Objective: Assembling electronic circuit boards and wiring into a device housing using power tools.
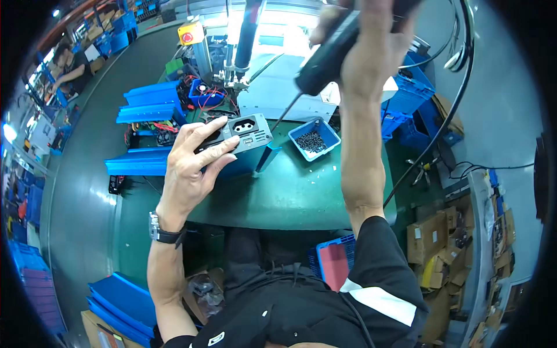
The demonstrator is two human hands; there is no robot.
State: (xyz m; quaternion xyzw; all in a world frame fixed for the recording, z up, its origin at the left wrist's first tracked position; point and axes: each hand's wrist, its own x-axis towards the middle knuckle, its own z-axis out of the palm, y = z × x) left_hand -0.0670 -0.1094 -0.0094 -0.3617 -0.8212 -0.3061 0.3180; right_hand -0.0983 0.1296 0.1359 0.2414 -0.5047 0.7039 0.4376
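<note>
My left hand (194, 152), with a watch at the wrist, grips a power inverter, its fingers laid across the grey end panel (259, 137). That panel has a socket and a small port, and faces up. A blue casing edge (267, 158) shows below it. In my raised right hand (374, 61) is a black electric screwdriver (328, 65), slanting down to the left. Its thin bit ends close to the panel's right edge; whether it touches a screw, I cannot tell. Beside the inverter stands a small blue bin (331, 134) holding dark screws.
Blue metal casings (136, 162) lie along the left of the green bench (301, 203). A post with a red emergency button (187, 37) and a white machine (272, 95) stand behind. A black cable (444, 124) hangs at the right. Another person (72, 69) works far left.
</note>
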